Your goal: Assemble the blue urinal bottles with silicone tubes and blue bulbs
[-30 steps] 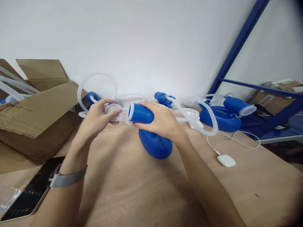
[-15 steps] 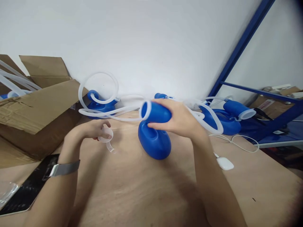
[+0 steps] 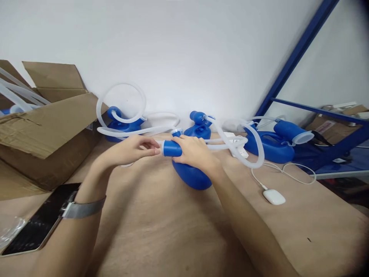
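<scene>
So the person's right hand (image 3: 196, 152) had a firm grip wrapped around the neck of a blue plastic bottle (image 3: 190, 175), whose body was lying on the counter (image 3: 161, 231) just below the hands. The left hand (image 3: 129, 150) was up against the bottle's white-rimmed mouth (image 3: 162, 148), with the fingers drawn together. I couldn't tell whether that grip had hold of anything or was only touching the rim. There was a silver wristband (image 3: 83, 208) on the left wrist, and a black phone (image 3: 42, 219) lay on the counter near that arm.

A bit further back, a translucent silicone tube (image 3: 225, 144) looped past the hands, with a white power strip (image 3: 238, 148) just beyond. A white puck-shaped gadget (image 3: 273, 197) sat off to the right on its thin cable. Along the back were three more blue bottles (image 3: 198, 129), tangled up in tubing, and one of them had a clear cup (image 3: 302, 137) on its neck. An open cardboard box (image 3: 37, 130) with tubes (image 3: 17, 94) poking out sat at the left, and a blue metal shelf frame (image 3: 296, 65) stood against the white wall (image 3: 173, 50).
</scene>
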{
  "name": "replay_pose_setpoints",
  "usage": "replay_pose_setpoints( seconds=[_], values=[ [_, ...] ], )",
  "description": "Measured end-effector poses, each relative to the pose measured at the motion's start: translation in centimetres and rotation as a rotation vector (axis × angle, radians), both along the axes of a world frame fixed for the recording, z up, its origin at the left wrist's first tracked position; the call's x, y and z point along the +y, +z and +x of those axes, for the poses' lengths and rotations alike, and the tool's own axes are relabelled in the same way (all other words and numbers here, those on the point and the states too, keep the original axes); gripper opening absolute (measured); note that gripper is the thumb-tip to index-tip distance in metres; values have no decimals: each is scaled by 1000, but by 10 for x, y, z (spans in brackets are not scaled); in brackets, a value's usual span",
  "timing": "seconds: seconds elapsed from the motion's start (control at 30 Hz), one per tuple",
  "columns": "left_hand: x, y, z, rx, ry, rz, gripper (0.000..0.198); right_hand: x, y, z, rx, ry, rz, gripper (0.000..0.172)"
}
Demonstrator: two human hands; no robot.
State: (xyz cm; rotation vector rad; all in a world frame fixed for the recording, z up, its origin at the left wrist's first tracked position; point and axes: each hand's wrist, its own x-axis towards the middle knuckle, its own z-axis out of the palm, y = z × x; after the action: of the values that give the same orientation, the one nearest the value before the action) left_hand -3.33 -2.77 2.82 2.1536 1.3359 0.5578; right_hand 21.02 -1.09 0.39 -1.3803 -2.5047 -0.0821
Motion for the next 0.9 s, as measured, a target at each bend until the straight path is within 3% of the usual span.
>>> replay_pose_setpoints(
  seconds=[0.2, 0.33, 0.47, 0.67, 0.9],
  values=[
    [8, -14, 25, -183, 52, 17, 38, 5, 7, 16, -43, -11, 63, 44],
    [2, -9, 31, -370, 80, -27, 33, -1, 17, 18, 131, 39, 91, 50],
    [-9, -2, 35, -455, 113, 96, 30, -10, 25, 17, 184, 41, 131, 54],
    [-20, 7, 40, -465, 6, 75, 30, -22, 33, 20, 217, 81, 140, 53],
    [-31, 17, 28, -434, -105, 83, 27, -23, 38, 31, 236, 251, 181, 58]
  ],
)
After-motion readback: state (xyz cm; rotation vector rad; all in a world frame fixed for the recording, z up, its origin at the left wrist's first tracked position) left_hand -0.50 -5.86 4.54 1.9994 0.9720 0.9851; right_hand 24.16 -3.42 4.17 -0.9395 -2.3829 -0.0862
